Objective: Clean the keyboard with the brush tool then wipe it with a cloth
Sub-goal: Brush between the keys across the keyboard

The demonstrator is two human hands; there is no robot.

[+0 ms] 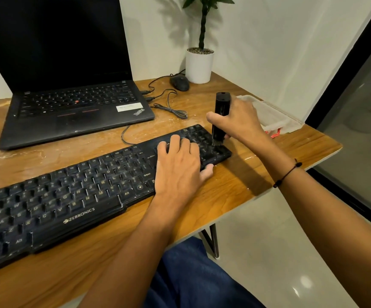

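Wooden desk (235, 196): left hand (180, 170) flat on keyboard (73, 196), right hand (240, 121) gripping brush (221, 116).

view: just the one, a head cam, wide-angle so the edges bend a bit
position: above the near edge of the wooden desk (235, 190), close in
facing: forward and down, aimed a bit right toward the keyboard (73, 196) end and the wall corner
reach: forearms run in from the bottom, laptop (69, 85) at far left, floor at lower right
overlap: nothing, single view only
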